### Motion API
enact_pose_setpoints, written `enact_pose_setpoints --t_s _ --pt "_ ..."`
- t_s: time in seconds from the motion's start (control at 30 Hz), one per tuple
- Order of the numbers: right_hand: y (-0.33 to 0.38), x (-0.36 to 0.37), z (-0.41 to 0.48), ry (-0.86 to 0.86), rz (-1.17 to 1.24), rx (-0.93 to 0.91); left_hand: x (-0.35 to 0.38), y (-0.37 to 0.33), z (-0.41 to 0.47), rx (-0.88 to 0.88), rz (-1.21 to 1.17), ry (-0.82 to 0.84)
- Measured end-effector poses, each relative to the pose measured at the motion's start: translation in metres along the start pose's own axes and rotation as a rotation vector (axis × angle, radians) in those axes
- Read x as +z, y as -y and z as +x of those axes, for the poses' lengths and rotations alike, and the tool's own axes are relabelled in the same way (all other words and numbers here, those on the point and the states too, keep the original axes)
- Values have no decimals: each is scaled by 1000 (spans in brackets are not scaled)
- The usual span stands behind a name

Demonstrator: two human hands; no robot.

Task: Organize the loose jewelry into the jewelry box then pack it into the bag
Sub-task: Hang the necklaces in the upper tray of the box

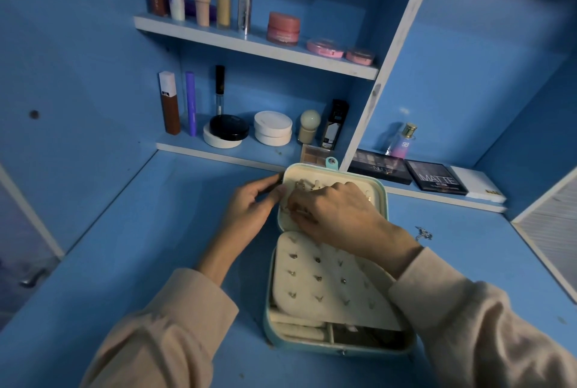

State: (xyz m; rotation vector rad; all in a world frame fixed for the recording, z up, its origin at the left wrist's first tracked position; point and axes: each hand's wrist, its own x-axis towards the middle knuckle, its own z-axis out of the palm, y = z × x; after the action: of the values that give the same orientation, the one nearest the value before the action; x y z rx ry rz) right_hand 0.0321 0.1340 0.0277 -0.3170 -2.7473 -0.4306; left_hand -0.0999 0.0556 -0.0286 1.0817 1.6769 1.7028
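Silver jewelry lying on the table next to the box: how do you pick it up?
The silver jewelry lies flat and small on the blue table, right of the open jewelry box. Best guess: pinch its bunched middle with thumb and fingertip, coming straight down from above, since nothing sticks up.

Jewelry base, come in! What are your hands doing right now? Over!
Left hand holds the open jewelry box by its lid edge. Right hand curled inside lid, grasp hidden. Loose jewelry piece on table beside box. Nothing blocking.
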Motion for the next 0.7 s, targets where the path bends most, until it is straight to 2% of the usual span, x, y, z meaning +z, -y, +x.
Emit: enact_pose_setpoints --t_s 0.17,0.23,0.4,0.6,0.7 --pt "0 0 0 52 50 62 0 0 0 -5 -17 -4" --pt "-6 2 1 112 171 161 0 -1 -1 -1 -32 6" --pt "-13 8 -3 73 408 401 0 0 -2 7 -52 14" --pt "-17 2 -7 76 562 392 0 -1 -1 7 -60 5" --pt "-20 -3 -9 74 718 523 0 -1 -2 8 -50 2"
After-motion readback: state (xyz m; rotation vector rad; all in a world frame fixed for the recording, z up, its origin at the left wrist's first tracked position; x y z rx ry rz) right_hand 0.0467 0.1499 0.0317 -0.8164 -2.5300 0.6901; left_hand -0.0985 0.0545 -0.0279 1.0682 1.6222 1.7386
